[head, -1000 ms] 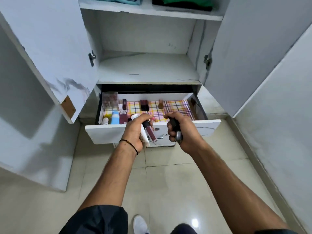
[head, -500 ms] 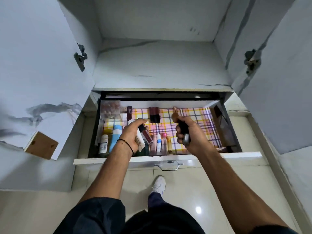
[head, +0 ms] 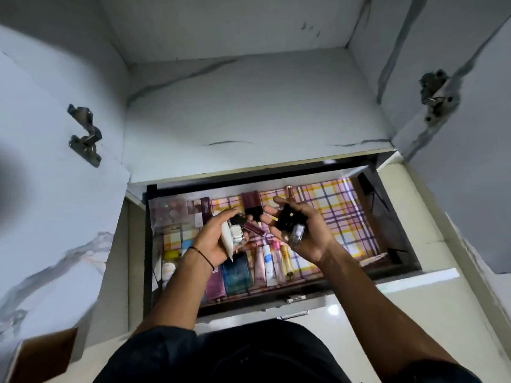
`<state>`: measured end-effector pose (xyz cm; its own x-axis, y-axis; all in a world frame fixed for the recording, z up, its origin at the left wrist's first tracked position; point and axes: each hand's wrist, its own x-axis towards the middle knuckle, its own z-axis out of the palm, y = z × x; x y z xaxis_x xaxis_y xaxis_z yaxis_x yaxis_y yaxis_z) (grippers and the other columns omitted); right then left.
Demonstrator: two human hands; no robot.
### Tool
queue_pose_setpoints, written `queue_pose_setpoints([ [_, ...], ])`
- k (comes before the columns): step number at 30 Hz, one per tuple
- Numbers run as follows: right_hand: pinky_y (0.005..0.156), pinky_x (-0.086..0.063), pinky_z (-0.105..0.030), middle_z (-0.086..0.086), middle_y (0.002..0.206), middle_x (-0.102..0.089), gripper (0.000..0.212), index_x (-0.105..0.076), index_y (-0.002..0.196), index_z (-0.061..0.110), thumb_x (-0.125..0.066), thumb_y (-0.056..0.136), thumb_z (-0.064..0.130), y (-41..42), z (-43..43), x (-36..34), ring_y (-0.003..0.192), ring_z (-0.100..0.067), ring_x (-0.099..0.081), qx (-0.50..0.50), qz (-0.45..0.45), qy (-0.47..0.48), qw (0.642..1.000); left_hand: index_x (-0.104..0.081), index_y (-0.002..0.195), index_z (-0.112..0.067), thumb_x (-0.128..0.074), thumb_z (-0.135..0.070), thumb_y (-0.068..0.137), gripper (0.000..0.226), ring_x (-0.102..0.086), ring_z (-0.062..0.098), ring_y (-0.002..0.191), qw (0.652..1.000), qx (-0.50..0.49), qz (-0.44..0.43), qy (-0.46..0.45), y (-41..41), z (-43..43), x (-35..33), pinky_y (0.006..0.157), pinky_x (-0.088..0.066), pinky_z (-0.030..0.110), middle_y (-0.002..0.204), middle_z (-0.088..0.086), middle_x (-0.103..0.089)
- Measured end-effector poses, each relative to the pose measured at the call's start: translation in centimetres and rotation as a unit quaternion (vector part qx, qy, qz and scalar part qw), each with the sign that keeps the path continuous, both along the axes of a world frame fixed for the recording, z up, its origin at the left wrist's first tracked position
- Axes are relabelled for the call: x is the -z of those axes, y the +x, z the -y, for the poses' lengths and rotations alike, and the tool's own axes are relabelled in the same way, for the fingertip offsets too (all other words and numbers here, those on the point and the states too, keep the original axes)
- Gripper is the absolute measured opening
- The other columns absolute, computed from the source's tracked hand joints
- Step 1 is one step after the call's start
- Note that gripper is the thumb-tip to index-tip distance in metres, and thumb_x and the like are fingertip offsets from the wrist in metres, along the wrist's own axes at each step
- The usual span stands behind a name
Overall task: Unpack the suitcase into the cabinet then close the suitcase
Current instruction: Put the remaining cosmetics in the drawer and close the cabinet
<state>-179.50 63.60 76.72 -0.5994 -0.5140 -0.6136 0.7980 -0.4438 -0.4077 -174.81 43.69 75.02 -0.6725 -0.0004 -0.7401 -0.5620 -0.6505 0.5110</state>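
Head view, looking down into an open cabinet [head: 249, 106] with both doors swung wide and a pulled-out drawer [head: 392, 236] below the bare shelf. Drawer floor lined with a plaid sheet [head: 337, 211] in pink, yellow and purple. Both hands held palm-up over the drawer's middle. Left hand [head: 218, 239] cupped closed around a bundle of small cosmetics: a white tube [head: 228, 239] lying across the palm, a pale bottle, a dark-capped item and a maroon gloss tube [head: 254, 227] poking out toward 2 o'clock. Black band on the left wrist. Right hand [head: 301, 233], just at 3 o'clock of the left, fingers curled around a black compact-like case [head: 287, 221] and a small clear glittery bottle [head: 296, 234]. Beneath the hands, at 6 o'clock, a row of tubes and bottles lies against the drawer's near wall, with a teal box [head: 237, 275] and a pink box alongside. At 10 o'clock, a clear plastic case [head: 168, 211] sits in the far left corner. No suitcase in view.
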Motion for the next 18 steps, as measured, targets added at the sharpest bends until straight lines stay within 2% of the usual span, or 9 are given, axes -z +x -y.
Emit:
queue_pose_setpoints([
  [2,0.062,-0.059,-0.035,-0.021,0.124,-0.066,0.039,-0.051,0.138,0.007,-0.042,0.103,0.019,-0.3,0.2,0.4,0.108,-0.036,-0.067,0.002,-0.008,0.012,1.000,-0.062,0.103,-0.012,-0.063,-0.020,0.093,0.013,-0.062,0.029,0.082,1.000,0.010,0.003,-0.010,-0.8,0.6,0.6,0.084,-0.053,0.045,0.091,0.014,-0.071],
  [4,0.055,-0.054,-0.032,-0.022,0.122,-0.067,0.036,-0.051,0.136,0.007,-0.042,0.102,0.014,-0.7,0.2,0.6,0.106,-0.037,-0.066,-0.005,-0.013,0.037,0.999,-0.062,0.103,-0.012,-0.065,-0.021,0.091,0.015,-0.065,0.028,0.080,0.999,0.029,0.008,-0.018,-1.3,0.8,0.8,0.088,-0.049,0.045,0.087,0.012,-0.069],
  [6,0.054,-0.051,-0.030,-0.019,0.117,-0.070,0.028,-0.052,0.129,0.006,-0.043,0.102,0.012,-0.9,0.2,1.0,0.096,-0.032,-0.070,-0.021,-0.019,0.085,0.996,-0.069,0.097,-0.013,-0.073,-0.027,0.083,0.019,-0.067,0.027,0.082,0.998,0.045,0.018,-0.048,-1.5,0.8,1.1,0.088,-0.051,0.044,0.089,0.010,-0.069],
  [8,0.051,-0.050,-0.028,-0.018,0.111,-0.072,0.014,-0.053,0.113,0.006,-0.048,0.102,0.015,-1.1,0.4,1.4,0.082,-0.028,-0.071,-0.047,-0.037,0.139,0.989,-0.076,0.094,-0.017,-0.084,-0.039,0.069,0.034,-0.065,0.030,0.103,0.991,0.055,0.042,-0.117,-1.6,0.9,1.7,0.100,-0.045,0.045,0.106,0.011,-0.071],
  [10,0.048,-0.049,-0.030,-0.023,0.101,-0.070,0.016,-0.057,0.099,0.003,-0.051,0.102,0.018,-1.0,0.9,1.9,0.070,-0.028,-0.066,-0.084,-0.064,0.186,0.977,-0.076,0.089,-0.016,-0.088,-0.044,0.059,0.043,-0.063,0.029,0.103,0.985,0.036,0.055,-0.162,-1.1,1.3,2.3,0.102,-0.037,0.040,0.092,0.007,-0.073],
  [13,0.045,-0.046,-0.029,-0.020,0.081,-0.068,0.029,-0.063,0.102,-0.005,-0.054,0.102,0.022,-1.0,2.7,2.5,0.058,-0.024,-0.059,-0.141,-0.107,0.230,0.957,-0.079,0.083,-0.016,-0.088,-0.049,0.051,0.047,-0.061,0.031,0.097,0.981,0.009,0.068,-0.183,-0.1,2.7,3.4,0.111,-0.035,0.054,0.073,0.003,-0.071],
  [15,0.043,-0.046,-0.028,-0.019,0.078,-0.067,0.030,-0.062,0.108,-0.006,-0.056,0.101,0.022,-1.2,4.2,3.2,0.055,-0.024,-0.058,-0.143,-0.126,0.242,0.951,-0.079,0.080,-0.017,-0.085,-0.047,0.060,0.036,-0.060,0.027,0.088,0.980,-0.010,0.070,-0.186,0.7,3.5,3.8,0.108,-0.039,0.052,0.068,0.003,-0.069],
  [17,0.042,-0.045,-0.027,-0.019,0.075,-0.065,0.027,-0.061,0.104,-0.003,-0.057,0.101,0.023,-1.5,5.8,4.0,0.050,-0.024,-0.057,-0.138,-0.142,0.263,0.944,-0.076,0.084,-0.014,-0.083,-0.038,0.070,0.028,-0.060,0.028,0.082,0.976,-0.037,0.081,-0.200,1.2,4.2,3.5,0.091,-0.046,0.043,0.066,0.005,-0.069],
  [18,0.042,-0.044,-0.026,-0.017,0.073,-0.064,0.025,-0.060,0.101,-0.001,-0.058,0.101,0.024,-1.7,6.6,4.5,0.049,-0.024,-0.056,-0.139,-0.150,0.279,0.938,-0.075,0.089,-0.013,-0.084,-0.038,0.070,0.033,-0.060,0.028,0.080,0.974,-0.050,0.082,-0.207,1.3,4.6,3.7,0.085,-0.046,0.042,0.066,0.006,-0.070],
])
